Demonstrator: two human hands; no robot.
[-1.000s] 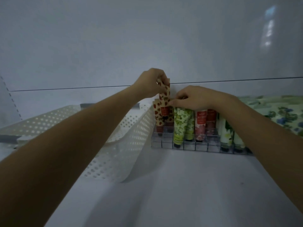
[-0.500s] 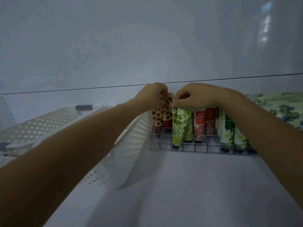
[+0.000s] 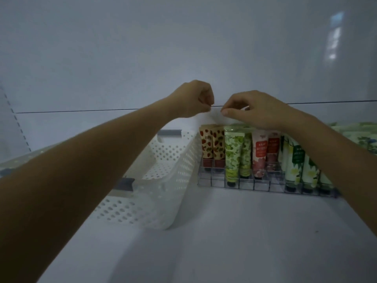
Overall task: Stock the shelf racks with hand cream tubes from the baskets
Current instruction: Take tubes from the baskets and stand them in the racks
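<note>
Far left: slotted shelf upright. White back panel with dark horizontal seam. White perforated basket on white shelf surface, touching clear rack. Left hand above strawberry tubes, fingers curled, nothing in them. Right hand just over green tubes, fingers curled, nothing visibly held. Pink tubes and white-green tubes upright in rack. Floral boxes far right. Pale window reflection on panel, upper right.
</note>
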